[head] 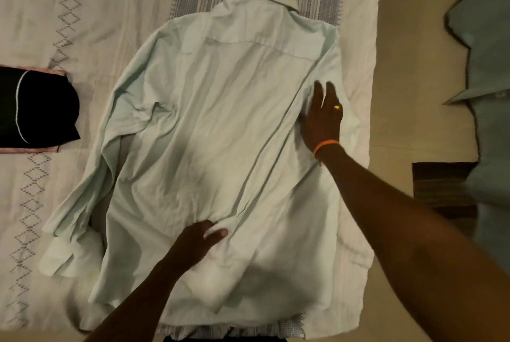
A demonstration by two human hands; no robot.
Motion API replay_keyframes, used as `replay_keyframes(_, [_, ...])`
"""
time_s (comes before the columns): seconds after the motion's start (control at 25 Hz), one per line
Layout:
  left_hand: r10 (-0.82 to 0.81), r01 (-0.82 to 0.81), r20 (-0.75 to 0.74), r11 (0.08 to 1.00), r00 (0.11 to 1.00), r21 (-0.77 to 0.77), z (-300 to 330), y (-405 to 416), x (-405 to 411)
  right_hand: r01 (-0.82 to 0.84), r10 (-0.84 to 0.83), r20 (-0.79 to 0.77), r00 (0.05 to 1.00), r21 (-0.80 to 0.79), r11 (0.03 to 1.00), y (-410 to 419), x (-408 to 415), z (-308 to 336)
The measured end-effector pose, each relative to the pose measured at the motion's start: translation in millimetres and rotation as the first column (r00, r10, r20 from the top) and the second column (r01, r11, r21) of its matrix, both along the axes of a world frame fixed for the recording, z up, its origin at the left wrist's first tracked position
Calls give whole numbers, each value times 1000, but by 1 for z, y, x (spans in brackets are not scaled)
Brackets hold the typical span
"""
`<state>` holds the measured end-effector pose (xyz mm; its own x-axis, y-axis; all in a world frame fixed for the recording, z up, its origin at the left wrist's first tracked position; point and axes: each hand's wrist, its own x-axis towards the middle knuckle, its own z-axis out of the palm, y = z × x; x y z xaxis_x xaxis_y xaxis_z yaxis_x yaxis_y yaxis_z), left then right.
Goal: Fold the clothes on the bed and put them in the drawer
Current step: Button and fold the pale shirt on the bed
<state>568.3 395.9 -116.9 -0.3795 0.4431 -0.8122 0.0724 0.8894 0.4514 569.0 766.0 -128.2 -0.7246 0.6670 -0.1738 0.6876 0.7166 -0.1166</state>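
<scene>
A pale green long-sleeved shirt (pixel 220 126) lies back-up on the bed, collar at the far end. Its left sleeve runs down the left side, and its right sleeve is folded in over the back. My right hand (pixel 323 118) lies flat with straight fingers on the folded right side, pressing it down. My left hand (pixel 201 239) rests low on the shirt near the hem, its fingers bunching a bit of cloth. A folded black garment (pixel 36 110) sits on a pink one at the left edge.
The bed carries a white sheet (pixel 82 10) with a grey diamond pattern and a striped band. Its right edge is close to my right arm. Beyond it are the beige floor (pixel 414 65), blue-grey cloth (pixel 488 38) and a dark piece of furniture (pixel 441 184).
</scene>
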Motion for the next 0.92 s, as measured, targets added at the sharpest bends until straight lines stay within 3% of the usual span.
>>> replay_keyframes(0.12, [198, -202, -75, 978, 977, -59, 2, -6, 3, -27, 35, 164, 986, -48, 998, -50, 52, -21])
replay_keyframes(0.32, [52, -145, -352, 958, 935, -245, 5, -22, 16, 77, -37, 322, 946, -113, 991, -68, 79, -17])
replay_keyframes(0.4, [-125, 8, -519, 975, 846, -222, 4, -26, 20, 100, -48, 369, 928, -122, 988, -72, 74, -7])
replay_keyframes(0.48, [-272, 192, -687, 962, 673, -193, 2, -30, 25, 82, -34, 394, 918, -106, 991, -84, 72, 1])
replay_keyframes(0.56, [-317, 366, -736, 925, 598, -101, 7, -34, 28, 7, 21, 358, 933, -77, 997, -108, 76, 9])
replay_keyframes(0.64, [-418, 571, -722, 820, 551, -39, 9, -44, 34, -145, 150, 232, 961, -37, 989, -139, 83, 19])
replay_keyframes(0.72, [-535, 633, -630, 769, 563, -88, 14, -56, 41, -303, 322, 175, 930, -127, 944, -176, 93, 26])
replay_keyframes(0.76, [-525, 587, -560, 805, 642, -82, 21, -58, 42, -365, 407, 210, 889, -211, 907, -193, 99, 30])
replay_keyframes(0.84, [-374, 417, -384, 908, 844, 33, 32, -58, 35, -385, 519, 347, 781, -386, 838, -220, 109, 37])
replay_keyframes(0.92, [-230, 255, -243, 964, 942, 75, 49, -56, 21, -320, 477, 395, 785, -401, 858, -233, 108, 46])
